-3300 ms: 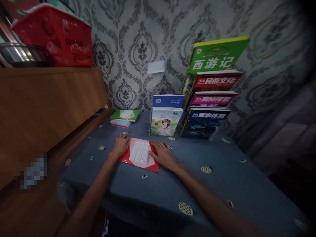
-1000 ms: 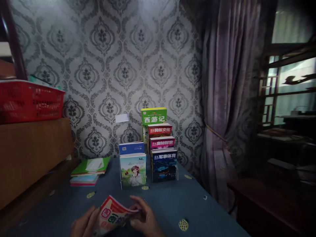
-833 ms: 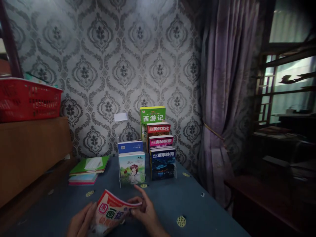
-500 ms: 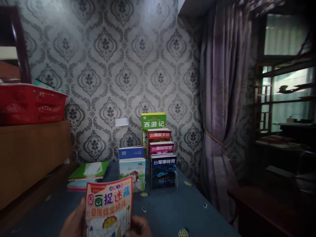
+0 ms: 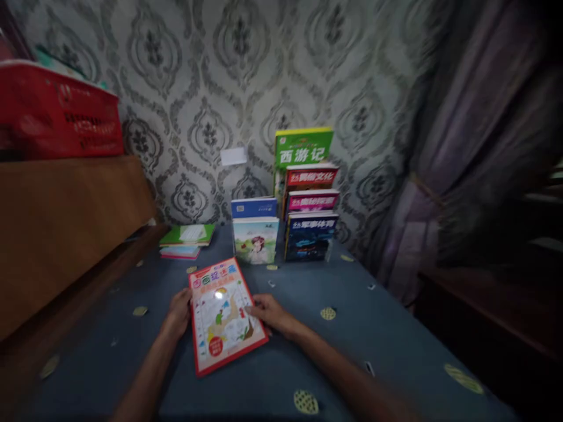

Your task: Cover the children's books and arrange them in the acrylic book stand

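Observation:
A picture book with a red border and colourful cover is tilted over the table, its cover toward me. My left hand grips its left edge, and my right hand holds the right edge with the thumb on the cover. Just beyond it, a book with a drawn child on its cover stands before a blue book. To their right stands a row: a dark blue book, a pink-topped book, a red-topped book and a tall green book.
A low stack of books lies at the back left. A red basket sits on a brown wooden cabinet along the left. The dark blue patterned tablecloth covers the table; a curtain hangs at the right.
My view has tipped downward and moved closer. Both hands have brought the picture book lower over the table, its cover leaning back more, with the whole cover now visible.

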Demonstrator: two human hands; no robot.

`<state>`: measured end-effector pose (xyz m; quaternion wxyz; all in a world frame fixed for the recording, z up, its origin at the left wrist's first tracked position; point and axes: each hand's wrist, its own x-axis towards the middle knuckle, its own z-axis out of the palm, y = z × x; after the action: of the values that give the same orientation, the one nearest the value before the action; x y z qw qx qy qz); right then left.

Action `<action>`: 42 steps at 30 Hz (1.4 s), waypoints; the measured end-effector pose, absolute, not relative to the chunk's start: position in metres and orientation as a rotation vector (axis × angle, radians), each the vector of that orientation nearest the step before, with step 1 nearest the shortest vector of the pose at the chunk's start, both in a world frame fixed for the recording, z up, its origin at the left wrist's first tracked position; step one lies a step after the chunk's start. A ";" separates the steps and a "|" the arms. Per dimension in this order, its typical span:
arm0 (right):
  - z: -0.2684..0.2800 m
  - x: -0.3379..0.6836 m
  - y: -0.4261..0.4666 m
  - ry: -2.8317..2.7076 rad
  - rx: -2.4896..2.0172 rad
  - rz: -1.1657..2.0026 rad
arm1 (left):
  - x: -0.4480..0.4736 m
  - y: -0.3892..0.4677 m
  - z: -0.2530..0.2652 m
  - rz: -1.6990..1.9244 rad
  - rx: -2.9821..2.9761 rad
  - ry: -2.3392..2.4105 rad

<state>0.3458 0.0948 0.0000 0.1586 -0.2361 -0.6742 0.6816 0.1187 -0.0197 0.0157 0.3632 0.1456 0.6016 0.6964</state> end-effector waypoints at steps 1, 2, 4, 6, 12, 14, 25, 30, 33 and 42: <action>0.002 0.346 0.096 -1.938 -0.680 1.979 | 0.114 -0.020 0.013 1.778 0.389 1.613; 0.003 0.346 0.096 -1.947 -0.686 2.003 | 0.110 -0.021 0.011 1.766 0.399 1.671; 0.004 0.348 0.096 -1.953 -0.694 2.050 | 0.102 -0.024 0.010 1.697 0.579 1.916; 0.005 0.349 0.095 -1.962 -0.703 2.085 | 0.100 -0.026 0.012 1.494 0.968 2.295; 0.012 0.354 0.094 -2.075 -0.752 2.128 | 0.119 -0.018 0.028 0.545 1.721 2.674; 0.016 0.357 0.096 -2.215 -0.811 2.089 | 0.126 -0.013 0.031 0.403 1.779 2.642; 0.042 0.289 0.083 -2.844 -0.754 0.400 | 0.130 -0.012 0.014 0.324 1.830 2.692; 0.019 0.245 0.091 -2.909 -0.528 0.261 | 0.131 -0.009 0.011 0.324 1.826 2.714; 0.013 0.239 0.097 -2.921 -0.557 0.258 | 0.131 -0.008 0.010 0.306 1.808 2.720; 0.028 0.264 0.098 -2.817 -0.902 0.264 | 0.134 -0.007 0.015 0.226 1.803 2.740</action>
<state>0.2641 0.0976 0.0278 0.0856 -0.3026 -0.9451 0.0885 0.1343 -0.0073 0.0153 -0.0732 0.5468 0.8312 0.0687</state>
